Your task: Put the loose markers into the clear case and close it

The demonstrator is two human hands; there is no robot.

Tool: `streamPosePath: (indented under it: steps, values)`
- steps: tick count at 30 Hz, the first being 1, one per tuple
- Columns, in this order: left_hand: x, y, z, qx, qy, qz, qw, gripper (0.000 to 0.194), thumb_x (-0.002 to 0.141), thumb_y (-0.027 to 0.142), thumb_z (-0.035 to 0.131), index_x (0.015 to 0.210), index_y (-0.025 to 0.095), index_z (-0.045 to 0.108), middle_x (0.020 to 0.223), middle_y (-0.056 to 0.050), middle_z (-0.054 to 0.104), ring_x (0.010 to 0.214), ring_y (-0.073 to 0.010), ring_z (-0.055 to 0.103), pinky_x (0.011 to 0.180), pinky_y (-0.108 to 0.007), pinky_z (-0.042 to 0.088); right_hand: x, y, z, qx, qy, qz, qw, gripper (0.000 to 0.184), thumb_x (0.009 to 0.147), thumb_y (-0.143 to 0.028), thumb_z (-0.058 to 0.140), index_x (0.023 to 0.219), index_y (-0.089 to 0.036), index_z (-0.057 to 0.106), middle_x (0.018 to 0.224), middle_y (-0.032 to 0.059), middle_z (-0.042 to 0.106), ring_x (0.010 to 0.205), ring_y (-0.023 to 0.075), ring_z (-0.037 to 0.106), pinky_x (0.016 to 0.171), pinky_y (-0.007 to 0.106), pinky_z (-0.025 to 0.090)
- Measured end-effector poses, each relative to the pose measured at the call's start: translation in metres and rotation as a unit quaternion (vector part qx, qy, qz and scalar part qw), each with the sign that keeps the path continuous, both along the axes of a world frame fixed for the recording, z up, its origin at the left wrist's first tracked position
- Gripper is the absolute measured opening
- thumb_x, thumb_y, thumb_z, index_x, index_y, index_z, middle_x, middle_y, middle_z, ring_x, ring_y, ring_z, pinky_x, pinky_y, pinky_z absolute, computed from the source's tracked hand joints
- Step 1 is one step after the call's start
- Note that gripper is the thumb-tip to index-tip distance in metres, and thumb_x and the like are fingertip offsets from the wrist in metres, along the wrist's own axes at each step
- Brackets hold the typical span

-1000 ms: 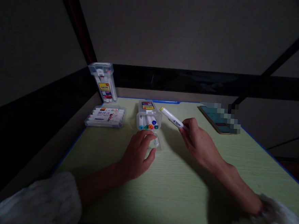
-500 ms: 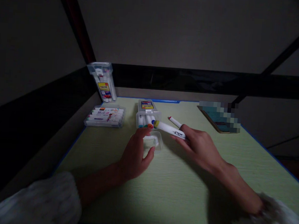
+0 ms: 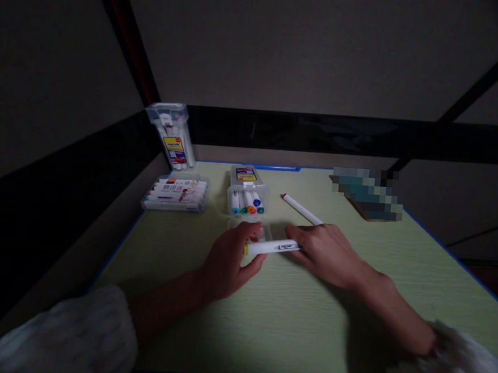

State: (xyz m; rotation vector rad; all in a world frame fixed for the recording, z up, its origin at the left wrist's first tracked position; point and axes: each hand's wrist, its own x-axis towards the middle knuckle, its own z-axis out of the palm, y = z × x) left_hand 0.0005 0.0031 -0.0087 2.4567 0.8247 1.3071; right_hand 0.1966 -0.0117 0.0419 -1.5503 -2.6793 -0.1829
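Note:
A white marker with a yellow end lies nearly level between my hands. My right hand is closed on its right part, knuckles up. My left hand is curved, thumb and fingers apart, with the yellow end in the gap between them; whether it touches the marker is hard to see. Behind the left fingers sits a small clear plastic lid, partly hidden. Just beyond it lies an open clear marker case, with several colour-tipped markers showing at its near end.
A second white marker with a red tip lies beyond my right hand, its near end hidden. On the left, a flat pack of markers lies before an upright marker case. A blurred-out flat object rests at the right edge of the table.
The marker's yellow end has swung down and towards me, from above the case to between my left thumb and fingers. My right hand has lowered slightly; the left hand has barely moved.

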Motion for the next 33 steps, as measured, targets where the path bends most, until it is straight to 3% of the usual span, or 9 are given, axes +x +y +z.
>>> streamPosePath:
  steps: [4,9,16,33]
  values:
    - [0.0001,0.0002,0.0034,0.028,0.022,-0.02,0.999,0.029,0.08,0.019,0.051,0.108,0.017,0.043,0.085,-0.005,0.06,0.074,-0.0156,0.059,0.068,-0.028,0.05,0.0005,0.0008,-0.0014,-0.004,-0.008,0.015,1.0,0.018,0.084,-0.03,0.043,0.074,-0.018,0.051,0.062,0.0024,0.062,0.047,0.0129,0.05,0.048,0.027,0.014]
    - [-0.0012,-0.0001,0.0059,0.076,0.05,-0.016,0.996,0.025,0.084,0.025,0.05,0.106,0.015,0.049,0.089,-0.007,0.064,0.081,-0.0163,0.061,0.073,-0.028,0.051,-0.0007,0.0014,-0.0024,0.001,-0.013,0.031,0.999,0.017,0.085,-0.028,0.043,0.076,-0.017,0.052,0.064,0.0028,0.064,0.048,0.0129,0.052,0.048,0.028,0.014]
    - [-0.0028,-0.001,0.0075,0.125,0.093,-0.006,0.988,0.029,0.089,0.033,0.043,0.106,0.013,0.054,0.086,-0.006,0.066,0.076,-0.0151,0.062,0.069,-0.027,0.05,-0.0025,-0.0003,-0.0021,-0.009,-0.016,0.034,0.999,0.012,0.083,-0.026,0.046,0.077,-0.018,0.053,0.064,0.0021,0.065,0.048,0.0139,0.053,0.048,0.028,0.013]
    - [-0.0021,-0.0021,0.0095,0.13,0.1,-0.019,0.986,0.024,0.089,0.027,0.042,0.1,0.012,0.057,0.079,-0.006,0.067,0.07,-0.0143,0.062,0.067,-0.027,0.05,-0.0039,0.0004,-0.0011,-0.025,-0.008,0.037,0.999,0.013,0.084,-0.024,0.044,0.077,-0.016,0.053,0.065,0.0034,0.064,0.049,0.0129,0.053,0.048,0.028,0.014]
